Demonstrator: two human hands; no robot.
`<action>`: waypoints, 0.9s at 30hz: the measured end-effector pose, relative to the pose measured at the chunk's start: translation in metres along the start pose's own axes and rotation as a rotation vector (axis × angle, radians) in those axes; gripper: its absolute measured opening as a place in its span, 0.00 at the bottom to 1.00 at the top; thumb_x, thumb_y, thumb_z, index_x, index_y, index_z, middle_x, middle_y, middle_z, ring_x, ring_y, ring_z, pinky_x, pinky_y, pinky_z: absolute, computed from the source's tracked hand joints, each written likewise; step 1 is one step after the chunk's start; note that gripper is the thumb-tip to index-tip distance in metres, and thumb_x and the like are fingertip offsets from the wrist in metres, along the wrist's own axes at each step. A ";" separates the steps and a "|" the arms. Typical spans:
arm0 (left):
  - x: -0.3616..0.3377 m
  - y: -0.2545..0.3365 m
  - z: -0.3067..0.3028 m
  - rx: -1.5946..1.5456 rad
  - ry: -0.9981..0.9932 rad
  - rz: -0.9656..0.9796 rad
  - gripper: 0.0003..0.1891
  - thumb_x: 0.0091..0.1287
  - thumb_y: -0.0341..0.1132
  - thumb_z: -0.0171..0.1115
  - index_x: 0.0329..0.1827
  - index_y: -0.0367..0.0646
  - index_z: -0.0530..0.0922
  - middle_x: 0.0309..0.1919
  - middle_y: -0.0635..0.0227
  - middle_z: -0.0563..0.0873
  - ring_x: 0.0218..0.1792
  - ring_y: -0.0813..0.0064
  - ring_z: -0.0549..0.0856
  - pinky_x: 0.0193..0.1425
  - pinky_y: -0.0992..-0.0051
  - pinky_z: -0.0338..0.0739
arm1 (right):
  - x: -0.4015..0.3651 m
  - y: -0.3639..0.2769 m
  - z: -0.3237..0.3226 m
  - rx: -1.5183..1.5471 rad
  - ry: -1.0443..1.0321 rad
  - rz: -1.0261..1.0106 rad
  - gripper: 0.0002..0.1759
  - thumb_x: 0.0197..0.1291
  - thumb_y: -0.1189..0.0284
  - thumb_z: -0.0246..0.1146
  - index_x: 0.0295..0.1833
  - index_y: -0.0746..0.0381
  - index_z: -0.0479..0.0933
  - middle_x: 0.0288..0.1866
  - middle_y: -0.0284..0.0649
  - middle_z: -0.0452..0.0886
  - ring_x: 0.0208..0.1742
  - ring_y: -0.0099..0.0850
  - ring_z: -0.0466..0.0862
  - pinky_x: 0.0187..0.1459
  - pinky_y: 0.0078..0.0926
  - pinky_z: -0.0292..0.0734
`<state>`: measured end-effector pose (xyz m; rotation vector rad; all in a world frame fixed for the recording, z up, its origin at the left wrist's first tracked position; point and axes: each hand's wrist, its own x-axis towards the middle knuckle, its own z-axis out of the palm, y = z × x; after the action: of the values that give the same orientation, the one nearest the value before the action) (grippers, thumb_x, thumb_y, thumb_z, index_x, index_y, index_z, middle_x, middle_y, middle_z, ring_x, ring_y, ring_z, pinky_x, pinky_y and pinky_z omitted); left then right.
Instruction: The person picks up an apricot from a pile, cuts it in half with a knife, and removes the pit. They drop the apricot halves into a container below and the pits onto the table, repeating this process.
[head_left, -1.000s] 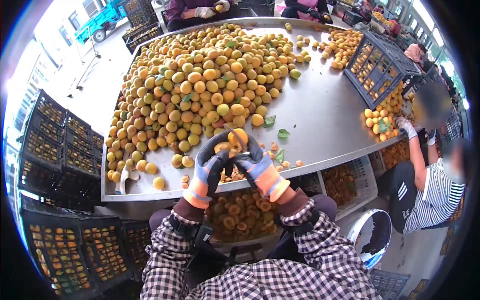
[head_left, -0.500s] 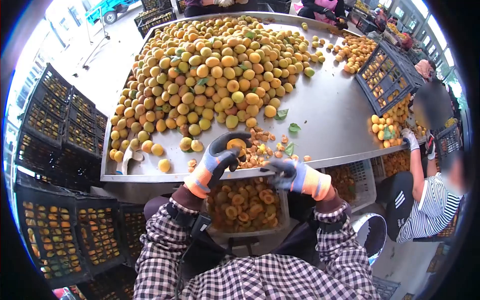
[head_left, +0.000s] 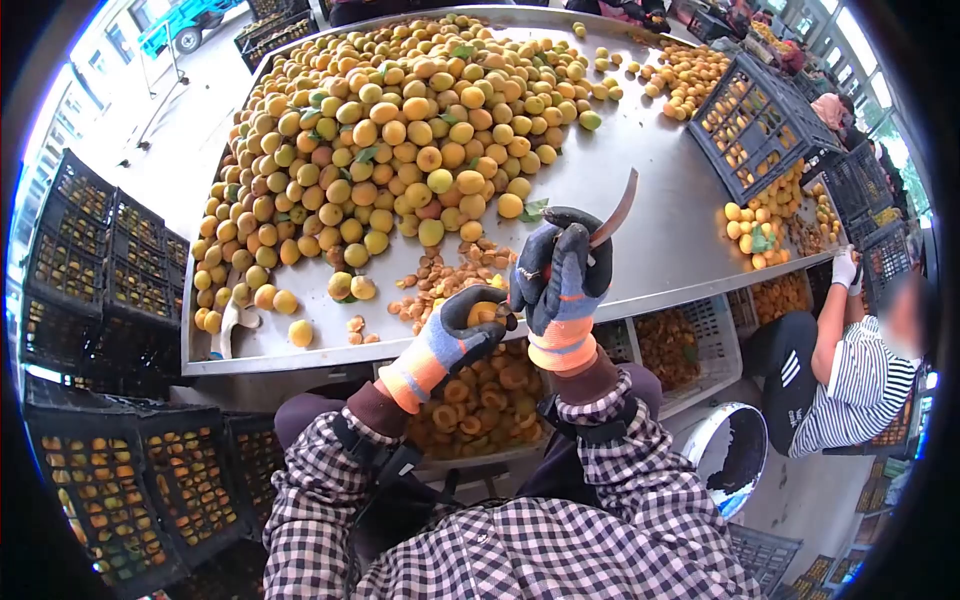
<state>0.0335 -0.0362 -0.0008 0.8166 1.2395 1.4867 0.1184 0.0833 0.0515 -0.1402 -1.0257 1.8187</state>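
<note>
My left hand [head_left: 445, 340], in a grey, orange and black glove, is closed round an apricot [head_left: 483, 313] above the table's front edge. Close beside it, my gloved right hand [head_left: 562, 275] grips a knife [head_left: 622, 207] whose curved blade points up and to the right. The knife's handle is hidden by the fingers. Behind my hands, small brownish apricot pieces [head_left: 435, 283] lie on the metal table [head_left: 660, 200]. Below the table edge, a crate holds opened apricot halves [head_left: 480, 405].
A large apricot heap [head_left: 370, 140] covers the table's left and middle. A tilted dark crate [head_left: 755, 125] spills apricots at the right. Stacked crates [head_left: 140, 470] stand at my left. A white bucket [head_left: 725, 455] is by my right knee; a person in stripes [head_left: 850, 390] sits beyond.
My right hand has risen from the table edge and turned, so the knife blade now shows upright. My left hand has shifted slightly down with the apricot. The whole view has tilted a little.
</note>
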 end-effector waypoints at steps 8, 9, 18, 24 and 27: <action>0.007 -0.004 -0.005 0.031 0.002 0.068 0.20 0.63 0.31 0.68 0.58 0.39 0.75 0.47 0.71 0.81 0.47 0.83 0.80 0.49 0.79 0.77 | 0.005 -0.001 0.006 -0.047 0.005 -0.080 0.15 0.73 0.63 0.54 0.53 0.63 0.72 0.21 0.36 0.74 0.12 0.19 0.66 0.12 0.16 0.59; 0.008 -0.009 -0.006 0.098 0.009 0.098 0.20 0.63 0.31 0.68 0.58 0.39 0.75 0.47 0.71 0.81 0.46 0.83 0.81 0.50 0.80 0.77 | 0.004 0.001 0.005 -0.056 -0.001 -0.071 0.15 0.74 0.63 0.54 0.53 0.64 0.72 0.21 0.36 0.74 0.12 0.19 0.66 0.12 0.16 0.59; 0.005 0.005 0.001 0.003 0.001 0.046 0.19 0.63 0.28 0.66 0.57 0.39 0.75 0.47 0.70 0.81 0.47 0.84 0.80 0.51 0.80 0.77 | 0.009 -0.001 0.006 -0.020 0.039 -0.049 0.14 0.74 0.64 0.54 0.52 0.64 0.72 0.21 0.36 0.73 0.11 0.20 0.65 0.12 0.16 0.58; 0.012 -0.013 -0.004 0.157 0.083 0.144 0.19 0.60 0.24 0.67 0.56 0.37 0.76 0.48 0.67 0.81 0.51 0.80 0.79 0.54 0.77 0.75 | 0.006 0.014 0.007 -0.005 0.143 0.056 0.15 0.72 0.61 0.56 0.51 0.62 0.72 0.21 0.33 0.73 0.12 0.19 0.65 0.13 0.16 0.58; 0.016 -0.024 -0.009 0.191 0.117 0.161 0.21 0.60 0.25 0.68 0.57 0.37 0.75 0.49 0.68 0.81 0.51 0.80 0.78 0.56 0.77 0.75 | 0.009 0.022 0.007 -0.017 0.172 0.081 0.16 0.70 0.57 0.58 0.47 0.60 0.72 0.21 0.29 0.71 0.13 0.17 0.65 0.13 0.15 0.58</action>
<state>0.0267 -0.0242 -0.0276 0.9869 1.4480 1.5793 0.0946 0.0832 0.0439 -0.3478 -0.9256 1.8360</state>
